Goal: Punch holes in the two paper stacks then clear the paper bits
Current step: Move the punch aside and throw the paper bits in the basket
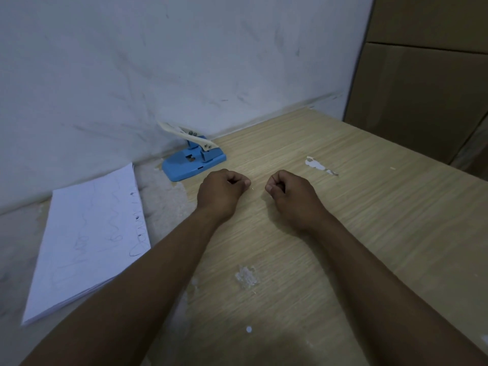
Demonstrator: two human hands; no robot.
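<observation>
Head view, looking down at the desk [356, 207], and both hands sit out in the middle of it, curled into loose fists. The left hand [221, 190] is closed, fingers tucked under, thumb tip pointing at the other hand; whether it pinches anything, I cannot tell. The right hand [287, 192] is closed the same way, knuckles up, just beside the left with a small gap between them, and a tiny pale speck lies on the wood in that gap.

Up by the desk's far edge, against the wall [184, 62], stands the blue hole punch [192, 165], its cream lever raised, just beyond the left hand. Along the left edge lies a paper stack [87, 241], scribbled on, with punched holes showing along its right side; it reads as one pile, so a second stack cannot be made out.

Paper bits: one round white dot [248, 329] near the front edge, between the forearms. Scuffed white patches mark the wood near the middle and toward the right. Cardboard boxes [422, 88] stand past the far right corner.
</observation>
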